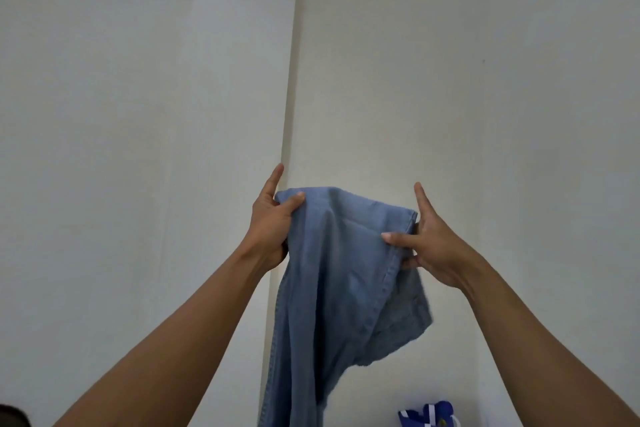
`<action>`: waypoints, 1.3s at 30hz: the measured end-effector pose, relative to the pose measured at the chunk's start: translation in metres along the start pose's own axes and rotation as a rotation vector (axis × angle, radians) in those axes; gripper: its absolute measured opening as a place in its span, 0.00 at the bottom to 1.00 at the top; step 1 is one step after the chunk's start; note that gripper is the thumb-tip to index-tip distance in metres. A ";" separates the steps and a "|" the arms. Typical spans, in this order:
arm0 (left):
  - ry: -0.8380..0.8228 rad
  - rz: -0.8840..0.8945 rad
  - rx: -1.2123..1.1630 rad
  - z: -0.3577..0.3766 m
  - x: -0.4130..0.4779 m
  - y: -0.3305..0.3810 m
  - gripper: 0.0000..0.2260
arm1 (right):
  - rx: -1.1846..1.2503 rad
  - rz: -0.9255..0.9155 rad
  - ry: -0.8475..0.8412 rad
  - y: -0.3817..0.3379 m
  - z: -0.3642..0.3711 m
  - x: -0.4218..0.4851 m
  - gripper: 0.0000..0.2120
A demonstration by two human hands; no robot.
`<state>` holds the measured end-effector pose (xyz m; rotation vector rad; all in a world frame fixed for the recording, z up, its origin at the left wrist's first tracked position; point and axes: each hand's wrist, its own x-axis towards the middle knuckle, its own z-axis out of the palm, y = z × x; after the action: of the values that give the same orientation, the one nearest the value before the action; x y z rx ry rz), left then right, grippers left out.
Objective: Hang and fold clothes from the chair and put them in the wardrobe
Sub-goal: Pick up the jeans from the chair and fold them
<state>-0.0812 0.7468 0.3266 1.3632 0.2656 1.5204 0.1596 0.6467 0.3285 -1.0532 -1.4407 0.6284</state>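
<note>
Head view: we hold blue jeans (339, 288) up. Our left grip (273, 224) and right grip (431, 246) each pinch the top edge.

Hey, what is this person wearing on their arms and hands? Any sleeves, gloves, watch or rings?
Nothing visible. The left forearm and right forearm are bare, with no sleeves in frame. The left hand and right hand are ungloved, and no watch, bracelet or ring shows.

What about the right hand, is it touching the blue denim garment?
Touching. The head view shows the right hand pinching the blue denim garment at its edge, thumb lying across the cloth, index finger raised clear.
</note>
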 end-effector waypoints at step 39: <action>-0.143 -0.130 0.047 -0.031 -0.011 -0.031 0.40 | 0.095 -0.063 0.208 0.005 0.009 0.009 0.36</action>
<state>-0.0930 0.7655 0.2872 1.4556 0.2963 1.3103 0.1531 0.6588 0.3268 -0.9654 -1.2461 0.5205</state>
